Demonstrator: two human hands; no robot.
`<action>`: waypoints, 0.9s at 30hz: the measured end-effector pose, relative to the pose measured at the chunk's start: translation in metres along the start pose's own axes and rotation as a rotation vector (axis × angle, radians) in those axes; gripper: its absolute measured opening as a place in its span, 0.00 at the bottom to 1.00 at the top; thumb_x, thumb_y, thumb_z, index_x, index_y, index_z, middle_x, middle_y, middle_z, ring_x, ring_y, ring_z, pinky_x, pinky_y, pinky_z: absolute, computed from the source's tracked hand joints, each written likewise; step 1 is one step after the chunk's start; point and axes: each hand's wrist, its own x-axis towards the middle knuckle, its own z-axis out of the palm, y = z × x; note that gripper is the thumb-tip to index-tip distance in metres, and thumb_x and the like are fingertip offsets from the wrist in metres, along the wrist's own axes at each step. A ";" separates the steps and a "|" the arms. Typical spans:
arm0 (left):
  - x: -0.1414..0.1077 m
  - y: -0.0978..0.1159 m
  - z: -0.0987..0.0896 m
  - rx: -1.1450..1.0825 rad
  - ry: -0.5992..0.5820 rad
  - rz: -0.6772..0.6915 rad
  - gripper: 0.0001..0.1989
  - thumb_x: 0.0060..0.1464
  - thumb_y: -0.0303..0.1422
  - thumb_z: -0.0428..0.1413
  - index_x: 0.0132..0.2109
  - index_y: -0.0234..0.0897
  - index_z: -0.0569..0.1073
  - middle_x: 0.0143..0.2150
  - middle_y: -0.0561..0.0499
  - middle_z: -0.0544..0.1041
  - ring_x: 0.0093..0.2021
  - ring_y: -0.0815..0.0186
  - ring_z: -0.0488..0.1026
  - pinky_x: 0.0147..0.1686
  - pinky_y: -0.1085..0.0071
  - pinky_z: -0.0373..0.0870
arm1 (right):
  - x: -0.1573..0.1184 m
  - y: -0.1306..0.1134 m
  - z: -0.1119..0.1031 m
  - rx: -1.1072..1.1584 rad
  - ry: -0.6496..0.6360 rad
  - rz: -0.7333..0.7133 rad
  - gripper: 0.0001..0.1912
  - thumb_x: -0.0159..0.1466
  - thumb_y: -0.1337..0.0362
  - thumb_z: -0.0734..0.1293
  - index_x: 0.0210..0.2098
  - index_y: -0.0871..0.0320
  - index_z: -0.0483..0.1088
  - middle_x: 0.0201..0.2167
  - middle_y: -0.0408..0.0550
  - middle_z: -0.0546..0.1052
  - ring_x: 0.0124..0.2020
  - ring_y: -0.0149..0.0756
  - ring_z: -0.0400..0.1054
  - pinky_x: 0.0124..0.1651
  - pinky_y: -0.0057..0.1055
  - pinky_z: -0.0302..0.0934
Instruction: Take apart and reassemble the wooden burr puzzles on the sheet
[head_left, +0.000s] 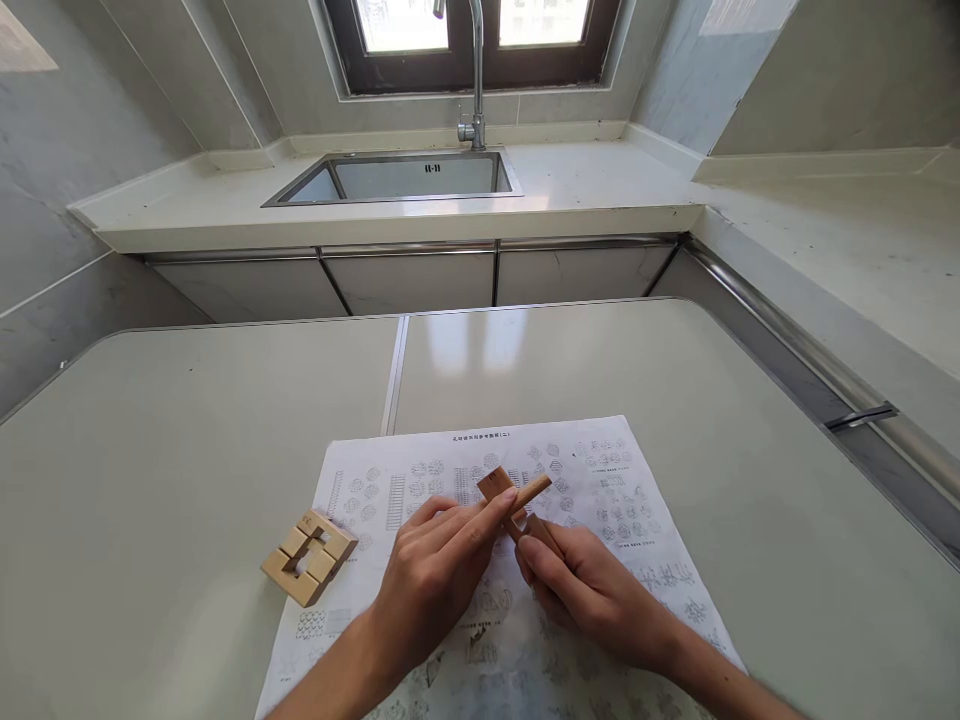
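Note:
Over the printed sheet [600, 470], both hands meet around several notched wooden puzzle pieces [496, 484]. My left hand [442, 560] is closed on them from the left, its index finger stretched along a slanting light stick [534, 490]. From the right, my right hand [581, 585] grips a short wooden piece [543, 535] between thumb and fingers. The pieces cross each other; how they interlock is hidden by the fingers. To the left, a flat wooden block assembly [308, 556] with an opening in its middle lies partly on the sheet's left edge.
The sheet carries small line diagrams and lies on a pale table [172, 450] with a seam strip [395, 375]. Beyond the table is a counter [585, 185] with a sink [420, 178] and a tap [478, 90] under a window. Another counter [847, 240] runs along the right.

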 end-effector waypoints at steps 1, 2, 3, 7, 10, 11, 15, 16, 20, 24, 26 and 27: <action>0.000 0.000 0.000 0.000 -0.002 0.001 0.29 0.69 0.17 0.56 0.72 0.38 0.65 0.50 0.46 0.87 0.41 0.67 0.84 0.41 0.66 0.74 | 0.000 0.000 0.000 -0.001 0.002 -0.001 0.27 0.76 0.40 0.57 0.30 0.54 0.59 0.19 0.35 0.59 0.20 0.28 0.50 0.23 0.28 0.48; 0.000 0.000 0.000 -0.001 -0.003 0.003 0.29 0.69 0.17 0.56 0.72 0.38 0.65 0.50 0.46 0.87 0.41 0.67 0.84 0.41 0.66 0.73 | 0.000 0.001 0.000 -0.001 0.004 -0.001 0.27 0.76 0.40 0.57 0.30 0.54 0.59 0.19 0.35 0.59 0.20 0.28 0.50 0.23 0.28 0.48; 0.000 -0.001 0.000 -0.001 -0.008 0.004 0.29 0.69 0.17 0.55 0.72 0.38 0.65 0.50 0.46 0.87 0.40 0.67 0.84 0.41 0.66 0.73 | 0.000 0.001 0.000 -0.002 0.005 0.000 0.27 0.76 0.40 0.57 0.30 0.54 0.59 0.19 0.35 0.59 0.20 0.28 0.50 0.23 0.28 0.48; 0.000 -0.001 0.001 0.004 -0.016 -0.005 0.30 0.69 0.16 0.55 0.73 0.38 0.65 0.49 0.47 0.87 0.38 0.67 0.84 0.41 0.66 0.73 | 0.000 0.002 -0.001 0.005 0.014 0.004 0.27 0.76 0.40 0.58 0.31 0.54 0.60 0.19 0.35 0.59 0.20 0.27 0.50 0.23 0.28 0.48; 0.001 -0.001 0.001 0.005 -0.015 -0.006 0.30 0.69 0.17 0.55 0.72 0.38 0.65 0.48 0.47 0.87 0.39 0.67 0.84 0.41 0.66 0.73 | -0.001 0.002 -0.001 0.015 0.006 0.004 0.27 0.76 0.40 0.58 0.31 0.54 0.60 0.19 0.35 0.59 0.20 0.27 0.50 0.23 0.27 0.48; 0.001 -0.001 0.001 0.006 -0.015 -0.006 0.30 0.69 0.17 0.55 0.72 0.38 0.65 0.48 0.47 0.87 0.39 0.67 0.84 0.41 0.66 0.73 | -0.001 0.002 -0.001 0.015 0.004 0.005 0.27 0.76 0.40 0.58 0.31 0.54 0.60 0.19 0.35 0.59 0.20 0.27 0.50 0.23 0.27 0.48; 0.002 0.000 0.001 0.010 -0.013 0.002 0.30 0.68 0.16 0.55 0.72 0.37 0.65 0.48 0.47 0.87 0.37 0.67 0.83 0.40 0.66 0.72 | -0.001 0.002 0.000 0.013 0.005 0.006 0.27 0.76 0.40 0.58 0.30 0.54 0.59 0.19 0.35 0.59 0.20 0.27 0.50 0.23 0.27 0.48; 0.002 0.000 0.001 0.010 -0.011 0.003 0.30 0.68 0.16 0.55 0.72 0.37 0.65 0.48 0.47 0.87 0.37 0.67 0.83 0.40 0.66 0.72 | 0.000 0.002 0.000 0.015 0.005 0.005 0.27 0.76 0.40 0.58 0.30 0.54 0.59 0.19 0.35 0.59 0.20 0.27 0.49 0.23 0.27 0.47; 0.001 -0.001 0.001 0.013 -0.008 0.006 0.31 0.67 0.15 0.55 0.73 0.36 0.64 0.49 0.46 0.87 0.37 0.68 0.82 0.41 0.65 0.72 | 0.000 0.001 0.000 0.013 0.008 0.007 0.27 0.76 0.40 0.58 0.31 0.54 0.59 0.19 0.34 0.59 0.20 0.27 0.49 0.23 0.28 0.47; -0.001 -0.002 0.001 0.015 -0.012 0.003 0.31 0.67 0.15 0.55 0.73 0.36 0.64 0.51 0.46 0.87 0.37 0.68 0.83 0.41 0.64 0.72 | 0.000 0.000 0.000 0.020 0.002 0.006 0.26 0.76 0.41 0.58 0.31 0.54 0.59 0.19 0.34 0.58 0.20 0.27 0.49 0.23 0.28 0.47; -0.001 -0.002 0.002 0.011 -0.008 0.002 0.31 0.67 0.15 0.55 0.73 0.36 0.64 0.51 0.46 0.87 0.37 0.68 0.83 0.41 0.65 0.72 | 0.000 0.000 0.000 0.020 -0.001 0.005 0.27 0.76 0.40 0.58 0.30 0.53 0.59 0.19 0.35 0.59 0.20 0.27 0.49 0.23 0.28 0.47; -0.001 -0.002 0.002 0.010 -0.004 0.004 0.31 0.67 0.15 0.55 0.73 0.36 0.64 0.51 0.46 0.87 0.37 0.68 0.83 0.41 0.65 0.72 | 0.000 0.000 0.000 0.019 -0.002 0.007 0.27 0.76 0.40 0.58 0.30 0.53 0.59 0.19 0.35 0.59 0.20 0.27 0.49 0.23 0.28 0.48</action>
